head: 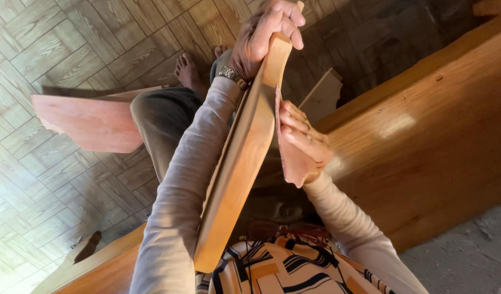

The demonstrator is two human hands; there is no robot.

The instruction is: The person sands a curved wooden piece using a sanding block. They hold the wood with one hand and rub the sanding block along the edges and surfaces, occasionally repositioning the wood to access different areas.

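The shaped wooden board (242, 163) stands on edge in the person's lap, its lower end near the striped shirt (283, 272) and its upper end tilted away toward the feet. The left hand (264, 35) wraps the board's top end, its grip closed around the wood with the fingers curled over the far edge. The right hand (305, 139) presses a folded sheet of reddish sandpaper (294, 160) flat against the board's right face, about midway along; its grip is closed on the paper, fingers laid over it.

The board rests only on the lap and in 1 hand, so a hard stroke could twist it out of that top hold and let it slide toward the bare foot (188, 71) beyond the board's upper end. The sandpaper's loose lower corner hangs free of the board and could catch or fold under. The fingertips ride close to the board's narrow edge, where a slip could scrape them on the wood.

To the right of the board runs a broad varnished timber beam (425, 136). To its left, a reddish cut plank (92, 122) lies on the parquet floor (38, 54). A wristwatch (232, 76) sits on the left wrist, just below the board's top.
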